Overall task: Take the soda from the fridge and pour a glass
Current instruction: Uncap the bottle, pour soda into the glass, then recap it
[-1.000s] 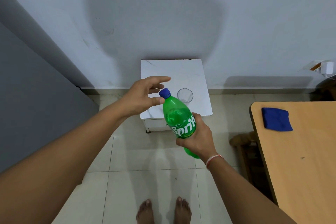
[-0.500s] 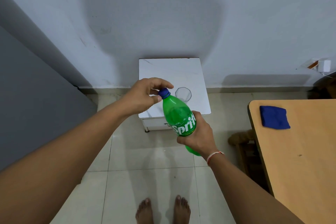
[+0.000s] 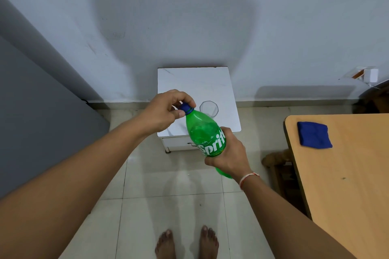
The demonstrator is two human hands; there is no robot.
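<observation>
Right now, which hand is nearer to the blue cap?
Left. The left hand has its fingers closed around the blue cap at the bottle's top. The right hand holds the green soda bottle lower down, around its label.

blue cloth [image 3: 314, 135] lies on wooden table [image 3: 347, 185].

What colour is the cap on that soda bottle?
Dark blue cap on the green bottle, seen in the head view.
</observation>
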